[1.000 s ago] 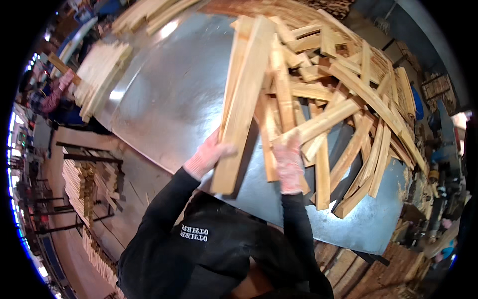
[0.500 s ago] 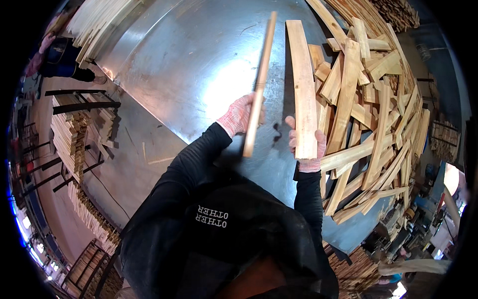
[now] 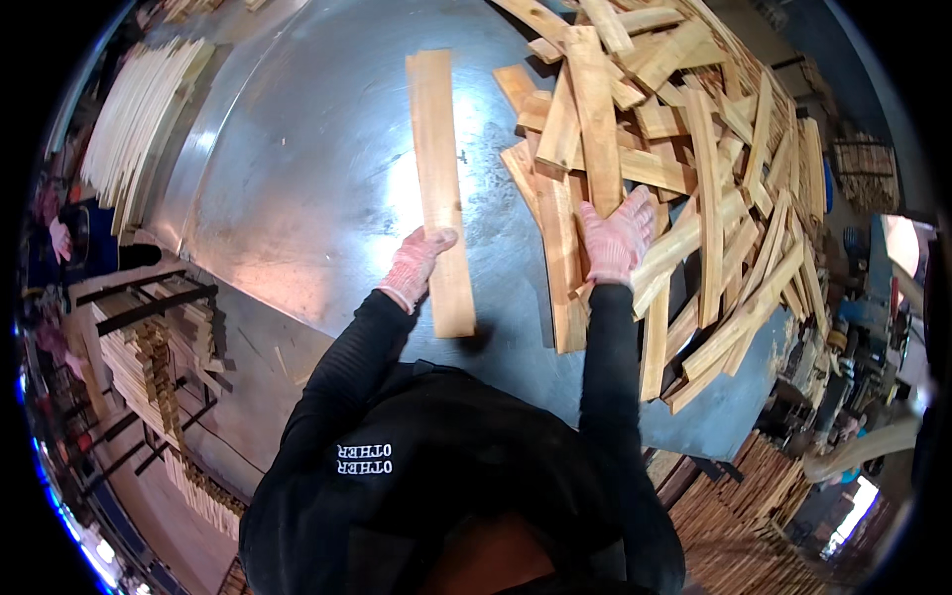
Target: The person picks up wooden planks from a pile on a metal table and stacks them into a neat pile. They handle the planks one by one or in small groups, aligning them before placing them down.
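Note:
My left hand (image 3: 420, 266), in a pink-and-white knit glove, grips a long flat wooden board (image 3: 436, 159) near its lower half, broad face up, over the metal table. My right hand (image 3: 617, 238), gloved alike, is open with fingers spread on the heap of loose boards (image 3: 709, 188). Its fingers are at the near end of a pale board (image 3: 595, 109) that lies on top of the heap. Just left of that hand, another board (image 3: 560, 268) lies lengthwise along the heap's edge.
The grey metal table (image 3: 317, 159) reflects light. At far left stands a stack of pale slats (image 3: 144, 124), with a person (image 3: 89, 238) near it. Below that, boards are stacked on a black metal rack (image 3: 144, 342). More stacked wood (image 3: 739, 526) is at lower right.
The board in my left hand has turned from edge-on to broad face up. My right hand no longer holds its board and has moved onto the heap. The view has shifted right.

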`<state>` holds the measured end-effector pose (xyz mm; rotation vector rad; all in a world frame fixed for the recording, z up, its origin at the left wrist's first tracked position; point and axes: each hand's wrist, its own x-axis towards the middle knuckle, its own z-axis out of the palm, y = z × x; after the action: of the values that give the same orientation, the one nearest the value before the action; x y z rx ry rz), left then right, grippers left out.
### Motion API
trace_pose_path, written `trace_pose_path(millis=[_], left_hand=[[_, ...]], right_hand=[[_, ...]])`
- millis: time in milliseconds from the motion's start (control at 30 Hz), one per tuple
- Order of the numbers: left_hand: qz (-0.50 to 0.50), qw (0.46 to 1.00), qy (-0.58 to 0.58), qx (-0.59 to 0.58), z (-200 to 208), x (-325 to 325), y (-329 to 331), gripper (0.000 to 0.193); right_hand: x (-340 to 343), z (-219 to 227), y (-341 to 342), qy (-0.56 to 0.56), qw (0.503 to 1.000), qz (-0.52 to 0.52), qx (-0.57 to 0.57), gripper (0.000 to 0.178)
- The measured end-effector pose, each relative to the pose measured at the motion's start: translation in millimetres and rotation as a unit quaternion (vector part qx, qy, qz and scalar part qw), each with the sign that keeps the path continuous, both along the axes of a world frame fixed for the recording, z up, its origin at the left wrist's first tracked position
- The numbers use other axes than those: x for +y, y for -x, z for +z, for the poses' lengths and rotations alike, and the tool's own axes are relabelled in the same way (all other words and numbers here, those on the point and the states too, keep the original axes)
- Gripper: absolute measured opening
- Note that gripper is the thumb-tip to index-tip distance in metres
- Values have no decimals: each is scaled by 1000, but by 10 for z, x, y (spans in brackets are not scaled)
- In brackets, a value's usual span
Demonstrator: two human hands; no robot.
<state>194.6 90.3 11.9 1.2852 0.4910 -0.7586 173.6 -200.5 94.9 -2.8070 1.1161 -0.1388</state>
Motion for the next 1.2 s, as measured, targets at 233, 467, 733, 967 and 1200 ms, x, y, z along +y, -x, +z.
trace_pose_path(millis=[233, 467, 733, 967, 1200], left_hand=[[-327, 765, -518, -201, 310, 1343, -397, 46], [-260, 603, -689, -307, 416, 1678, -461, 79], [-283, 942, 127, -130, 1244, 57, -224, 64], [-221, 969, 85, -73, 1127, 300, -532, 38], [-272, 945, 52, -176, 1413, 135, -2668, 31]], right_hand=[[-507, -291, 174, -256, 961, 40, -96, 100], [-40, 402, -226, -521, 787, 126, -306, 63], [903, 172, -453, -360, 861, 94, -346, 54], [739, -175, -440, -342, 868, 71, -353, 54], [-53, 214, -849, -46, 957, 152, -242, 64]])
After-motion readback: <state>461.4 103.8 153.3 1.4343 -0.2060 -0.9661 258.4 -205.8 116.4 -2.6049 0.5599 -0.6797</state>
